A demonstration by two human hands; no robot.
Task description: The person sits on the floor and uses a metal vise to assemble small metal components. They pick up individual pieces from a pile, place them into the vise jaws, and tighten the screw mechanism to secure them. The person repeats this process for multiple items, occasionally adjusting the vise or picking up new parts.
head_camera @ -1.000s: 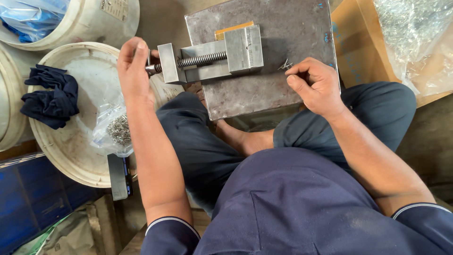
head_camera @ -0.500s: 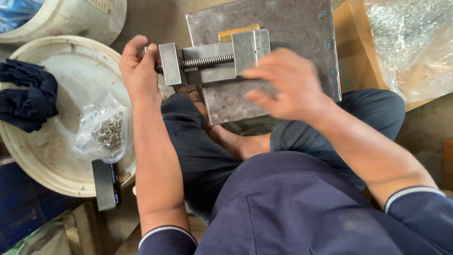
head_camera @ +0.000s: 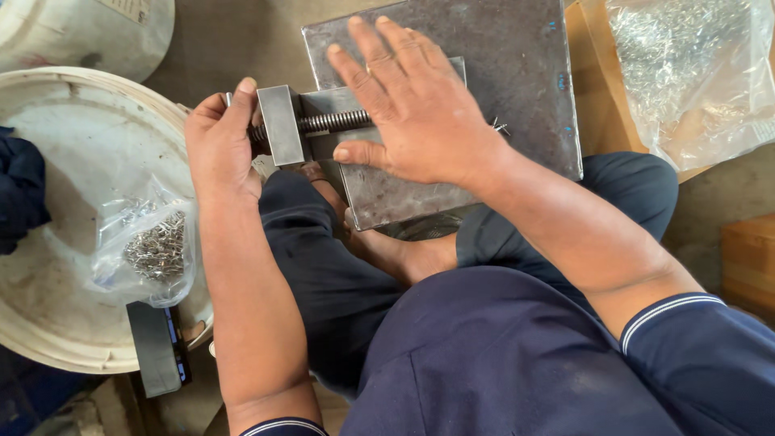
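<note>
A small steel vise point(head_camera: 299, 125) with a threaded screw point(head_camera: 335, 122) sits on a grey metal plate point(head_camera: 517, 73) that rests on my lap. My left hand point(head_camera: 219, 141) is closed around the vise's handle end at the plate's left edge. My right hand point(head_camera: 412, 105) lies flat, fingers spread, over the vise's jaws and hides them. A few small metal pieces point(head_camera: 499, 125) lie on the plate just right of that hand.
A white bucket lid point(head_camera: 56, 323) at left carries a clear bag of small metal parts point(head_camera: 149, 246), a dark cloth point(head_camera: 20, 190) and a dark flat device point(head_camera: 157, 347). A larger bag of shiny parts point(head_camera: 694, 77) lies on cardboard at upper right.
My right hand has moved from the plate's right side leftward over the vise and now lies flat on it. My left hand stays on the handle.
</note>
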